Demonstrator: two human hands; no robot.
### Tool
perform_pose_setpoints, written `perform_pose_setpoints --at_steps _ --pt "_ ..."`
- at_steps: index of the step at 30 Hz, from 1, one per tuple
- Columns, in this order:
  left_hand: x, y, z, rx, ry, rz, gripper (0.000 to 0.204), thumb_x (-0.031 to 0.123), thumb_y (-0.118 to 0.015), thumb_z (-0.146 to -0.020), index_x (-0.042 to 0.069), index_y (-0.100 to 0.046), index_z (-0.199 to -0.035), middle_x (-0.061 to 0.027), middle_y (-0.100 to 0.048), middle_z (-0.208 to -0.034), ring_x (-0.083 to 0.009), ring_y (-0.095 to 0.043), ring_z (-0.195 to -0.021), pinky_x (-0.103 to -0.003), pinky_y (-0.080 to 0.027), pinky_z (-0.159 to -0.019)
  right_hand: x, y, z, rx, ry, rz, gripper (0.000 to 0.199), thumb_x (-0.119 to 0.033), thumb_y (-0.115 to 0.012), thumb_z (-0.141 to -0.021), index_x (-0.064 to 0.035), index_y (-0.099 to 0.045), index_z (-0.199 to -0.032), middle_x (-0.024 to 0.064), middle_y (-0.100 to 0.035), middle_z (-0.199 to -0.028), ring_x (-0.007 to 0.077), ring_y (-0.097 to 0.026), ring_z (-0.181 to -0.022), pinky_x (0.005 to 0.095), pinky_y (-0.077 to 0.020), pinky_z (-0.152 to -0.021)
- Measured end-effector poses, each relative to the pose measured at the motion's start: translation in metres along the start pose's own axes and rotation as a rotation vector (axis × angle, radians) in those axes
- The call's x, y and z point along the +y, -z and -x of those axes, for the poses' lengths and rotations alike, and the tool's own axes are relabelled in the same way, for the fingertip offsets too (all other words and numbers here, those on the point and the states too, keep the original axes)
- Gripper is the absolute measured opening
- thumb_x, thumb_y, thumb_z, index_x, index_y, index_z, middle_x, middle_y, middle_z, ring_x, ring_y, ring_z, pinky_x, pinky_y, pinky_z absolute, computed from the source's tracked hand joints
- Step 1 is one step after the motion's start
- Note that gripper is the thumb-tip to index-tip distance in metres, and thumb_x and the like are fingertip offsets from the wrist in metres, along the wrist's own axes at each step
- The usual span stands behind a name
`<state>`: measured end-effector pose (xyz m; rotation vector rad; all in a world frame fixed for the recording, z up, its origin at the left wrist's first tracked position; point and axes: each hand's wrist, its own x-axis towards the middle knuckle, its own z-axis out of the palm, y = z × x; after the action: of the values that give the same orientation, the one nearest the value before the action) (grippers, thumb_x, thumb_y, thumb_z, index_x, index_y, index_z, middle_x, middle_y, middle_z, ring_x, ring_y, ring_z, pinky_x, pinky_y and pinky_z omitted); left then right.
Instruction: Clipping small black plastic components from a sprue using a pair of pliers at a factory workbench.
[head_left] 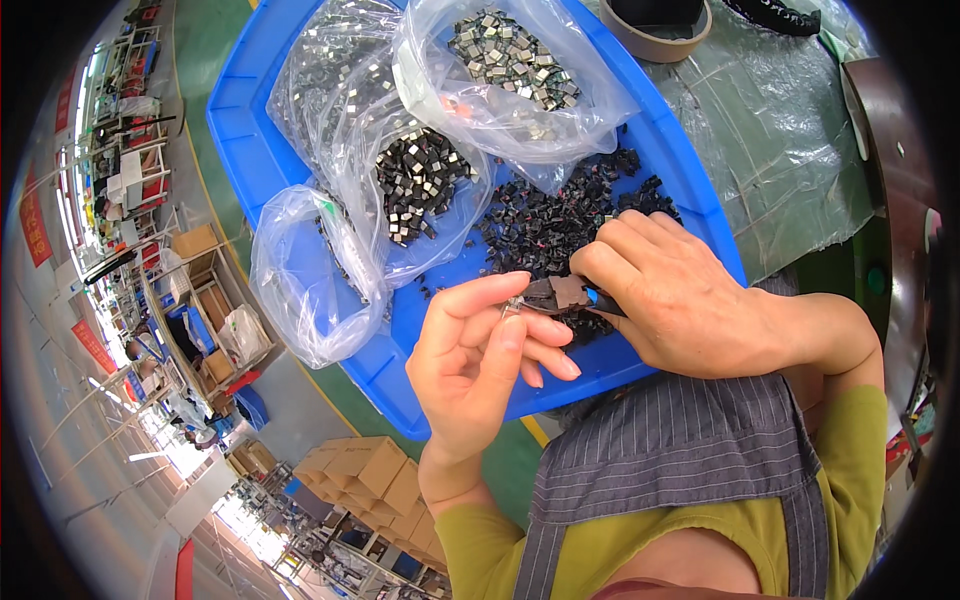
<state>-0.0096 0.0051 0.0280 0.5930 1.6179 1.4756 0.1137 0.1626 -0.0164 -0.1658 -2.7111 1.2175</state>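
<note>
My left hand (480, 350) is closed in a pinch, thumb against index finger, on a tiny shiny metal part (512, 304). My right hand (680, 295) is wrapped round a pair of small pliers (541, 296) with dark jaws, a tan wrap near the joint and black handles with a bit of blue. The jaw tips meet the metal part at my left fingertips; whether they grip it is too small to tell. Both hands are over the near side of a blue plastic tray (385, 392). Beneath and beyond them lies a loose pile of small black parts (545, 225).
In the tray, one clear plastic bag (600, 110) holds silvery block-shaped parts, another (478, 215) black-and-silver ones. A crumpled clear bag (300, 300) overhangs the left rim. A tape roll (690, 45) stands on the plastic-covered table (770, 180). Cardboard boxes (365, 470) are stacked lower left.
</note>
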Motion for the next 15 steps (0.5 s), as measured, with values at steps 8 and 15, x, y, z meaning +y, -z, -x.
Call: perform_pose_setpoints --at_steps 8,15 --pt "-0.0044 -0.0025 0.0013 0.014 -0.067 -0.160 0.028 0.001 -0.046 -0.095 -0.004 -0.045 -0.122 -0.0168 -0.068 -0.088 -0.0173 -0.068 -0.070 -0.021 -0.048 -0.053 -0.0005 -0.0025 -0.0012 0.102 0.026 0.187 0.016 -0.009 -0.058 -0.072 -0.0064 -0.051 -0.086 0.0084 -0.048 -0.081 0.0249 -0.050 -0.078 0.0358 -0.0378 -0.067" --pt "-0.0085 -0.0051 0.0010 0.039 -0.141 -0.281 0.028 0.001 -0.047 -0.095 -0.005 -0.046 -0.122 -0.0163 -0.069 -0.086 -0.0163 -0.069 -0.071 -0.019 -0.048 -0.052 -0.0004 -0.0039 -0.0016 0.143 0.030 0.241 0.014 -0.011 -0.057 -0.072 -0.0068 -0.051 -0.084 0.0078 -0.047 -0.080 0.0239 -0.049 -0.077 0.0356 -0.0370 -0.067"
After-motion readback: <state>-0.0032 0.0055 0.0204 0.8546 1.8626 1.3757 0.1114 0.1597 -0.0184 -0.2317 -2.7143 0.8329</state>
